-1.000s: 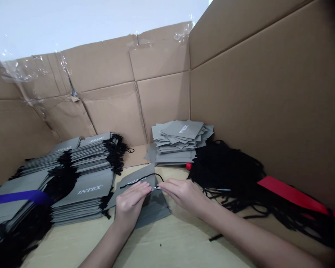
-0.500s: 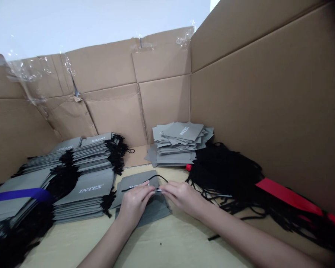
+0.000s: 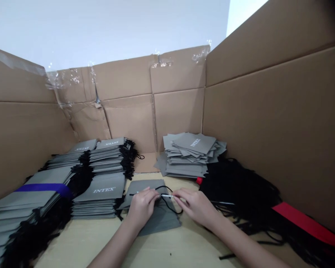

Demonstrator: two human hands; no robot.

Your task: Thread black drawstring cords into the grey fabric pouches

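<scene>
A grey drawstring pouch (image 3: 162, 221) lies under my hands, with another grey piece partly beneath it. My left hand (image 3: 142, 206) is closed in a pinch at the pouch's top edge. Between my hands runs a thin whitish rod (image 3: 166, 195), whose right end is in the fingertips of my right hand (image 3: 197, 206). A black cord (image 3: 179, 213) loops beside the rod and hangs over the pouch. A short cord end sticks out left of my left hand. My fingers hide where rod, cord and pouch edge meet.
Stacks of INTEX pouches with black cords (image 3: 103, 190) stand at the left, one under a purple band (image 3: 44, 188). Loose grey pouches (image 3: 194, 149) are piled at the back. A black cord bundle (image 3: 240, 186) with a red band (image 3: 307, 223) lies right. Cardboard walls (image 3: 128, 123) surround the table.
My right hand has drawn away from my left, and more of the whitish rod shows between them. The black cord now loops lower over the pouch. The camera view has shifted.
</scene>
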